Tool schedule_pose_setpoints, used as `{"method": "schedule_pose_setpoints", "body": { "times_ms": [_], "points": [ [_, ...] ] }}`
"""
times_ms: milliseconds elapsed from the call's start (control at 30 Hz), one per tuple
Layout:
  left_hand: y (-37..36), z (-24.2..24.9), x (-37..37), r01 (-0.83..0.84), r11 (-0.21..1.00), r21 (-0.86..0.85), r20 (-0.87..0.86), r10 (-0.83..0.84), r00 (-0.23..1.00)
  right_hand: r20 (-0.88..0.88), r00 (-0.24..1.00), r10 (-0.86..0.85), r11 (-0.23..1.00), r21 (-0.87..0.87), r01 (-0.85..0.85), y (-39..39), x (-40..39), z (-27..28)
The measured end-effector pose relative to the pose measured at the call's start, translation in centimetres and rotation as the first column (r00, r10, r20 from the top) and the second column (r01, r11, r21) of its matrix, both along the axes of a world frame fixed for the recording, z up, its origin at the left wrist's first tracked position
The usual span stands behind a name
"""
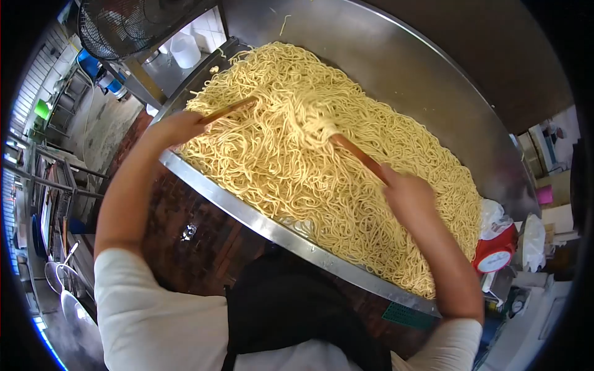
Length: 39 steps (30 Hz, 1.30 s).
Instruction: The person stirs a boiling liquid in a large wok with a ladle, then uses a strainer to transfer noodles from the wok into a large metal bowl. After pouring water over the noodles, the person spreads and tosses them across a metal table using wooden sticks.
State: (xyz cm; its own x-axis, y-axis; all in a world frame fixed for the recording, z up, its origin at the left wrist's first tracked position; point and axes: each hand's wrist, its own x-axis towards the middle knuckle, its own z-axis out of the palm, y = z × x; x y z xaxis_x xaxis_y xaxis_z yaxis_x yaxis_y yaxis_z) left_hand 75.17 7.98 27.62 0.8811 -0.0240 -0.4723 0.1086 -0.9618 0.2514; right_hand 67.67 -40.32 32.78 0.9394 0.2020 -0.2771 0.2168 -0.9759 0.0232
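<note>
A thick layer of yellow noodles [266, 179] spreads over a large steel tray table [396, 74]. My left hand [180, 128] is closed around a wooden stick [229, 110], whose far end reaches over the noodles on the left. In my right hand [408, 193] is a second wooden stick [359, 154], thicker in look. Its far end is hidden in a raised, blurred clump of noodles [309, 120] near the middle of the heap. Both sticks point inward, apart from each other.
A metal rim [247, 222] runs along the tray's near side, close to my black apron [291, 309]. At the right end stand a red scale [495, 250] and plastic bags [532, 241]. A fan [114, 28] and a white bucket [185, 49] are at the upper left.
</note>
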Motion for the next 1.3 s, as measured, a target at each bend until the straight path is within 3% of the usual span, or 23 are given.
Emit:
{"method": "schedule_pose_setpoints", "body": {
  "times_ms": [33,67,100,167,233,300,333,400,467,533,600,667,733,833,867,933,967,1000,1067,1100,1133,1200,1300],
  "points": [
    [2.7,1.4,-3.3,0.055,0.995,-0.083,0.031,-0.053,0.998,-0.033,0.999,0.016,0.999,0.039,-0.014,-2.8,-2.1,1.9],
    [3.8,4.8,-6.8,-0.28,0.945,-0.17,-0.202,0.244,0.948,-0.084,0.996,0.036,0.996,0.082,-0.029,-4.8,-4.3,4.8],
    [6.2,6.1,-9.6,-0.291,0.929,-0.227,-0.237,0.237,0.942,-0.08,0.996,0.045,0.996,0.084,-0.039,-5.2,-4.2,6.5],
    [9.1,8.2,-13.5,-0.369,0.906,-0.21,-0.199,0.33,0.923,-0.052,0.982,0.184,0.978,0.112,-0.177,-5.9,-5.1,8.3],
    [8.0,11.0,-14.1,-0.366,0.903,-0.226,-0.117,0.348,0.93,-0.135,0.983,0.125,0.991,-0.028,-0.13,0.2,-1.4,6.7],
    [5.1,13.5,-13.9,-0.368,0.891,-0.266,-0.03,0.373,0.927,-0.067,0.99,0.122,0.986,0.123,-0.113,5.0,2.4,2.0],
    [2.5,15.1,-13.0,-0.304,0.909,-0.286,0.059,0.334,0.941,-0.197,0.98,-0.026,0.976,0.206,0.068,7.9,2.7,2.1],
    [-1.0,16.3,-10.6,-0.22,0.926,-0.308,0.15,0.275,0.95,-0.019,0.992,0.121,0.978,0.173,-0.116,8.3,0.0,0.6],
    [-3.2,16.5,-7.5,0.11,0.98,-0.166,0.246,-0.067,0.967,-0.081,0.995,0.066,0.977,0.206,-0.048,4.2,-3.3,1.1],
    [-6.0,13.8,-2.2,0.355,0.918,0.176,0.065,-0.371,0.926,-0.151,0.989,-0.002,0.943,0.328,0.052,-2.7,-7.2,3.7],
    [-12.3,8.7,2.1,0.39,0.884,0.258,-0.075,-0.384,0.92,-0.192,0.957,-0.218,0.886,0.371,0.277,-9.6,-12.6,7.3],
    [-19.5,2.6,7.6,0.523,0.802,0.288,-0.009,-0.543,0.839,-0.23,0.875,-0.426,0.783,0.392,0.484,-14.6,-18.9,11.3],
    [-28.7,1.8,10.4,0.488,0.841,0.234,0.143,-0.527,0.838,-0.222,0.735,-0.641,0.598,0.456,0.659,-16.3,-23.9,14.7],
    [-37.7,3.5,9.5,0.588,0.776,0.229,0.218,-0.63,0.746,-0.154,0.575,-0.804,0.44,0.496,0.749,-18.8,-28.2,15.2],
    [-38.1,2.2,9.2,0.587,0.776,0.232,0.207,-0.629,0.749,-0.166,0.577,-0.8,0.438,0.494,0.751,-19.8,-27.7,14.4],
    [-37.5,0.9,6.3,0.652,0.723,0.228,0.038,-0.676,0.736,-0.108,0.816,-0.568,0.81,0.099,0.578,-21.9,-24.6,10.3],
    [-35.5,1.4,4.6,0.639,0.748,0.179,0.0,-0.65,0.76,0.043,0.91,-0.412,0.908,0.099,0.407,-23.3,-22.0,5.2],
    [-32.5,2.2,3.5,0.624,0.771,0.127,-0.037,-0.625,0.779,0.073,0.836,-0.544,0.838,0.106,0.535,-21.8,-17.3,3.1],
    [-25.9,1.7,4.5,0.576,0.813,-0.086,0.037,-0.575,0.818,0.2,0.896,-0.397,0.914,0.0,0.405,-20.0,-6.9,0.3],
    [-25.4,3.3,4.4,0.568,0.823,-0.014,0.022,-0.567,0.823,0.183,0.913,-0.364,0.917,-0.102,0.386,-18.7,-2.6,-1.3],
    [-25.6,4.9,4.4,0.567,0.821,0.061,0.017,-0.569,0.822,0.149,0.887,-0.438,0.894,-0.03,0.447,-16.5,0.4,-1.5],
    [-29.2,4.0,3.6,0.55,0.816,0.176,0.027,-0.562,0.826,0.064,0.876,-0.477,0.872,0.155,0.464,-13.7,0.7,-1.6],
    [-32.6,0.8,0.5,0.602,0.763,0.234,0.012,-0.622,0.783,0.056,0.908,-0.415,0.908,0.095,0.409,-13.6,-7.2,-1.5]
  ]
}}
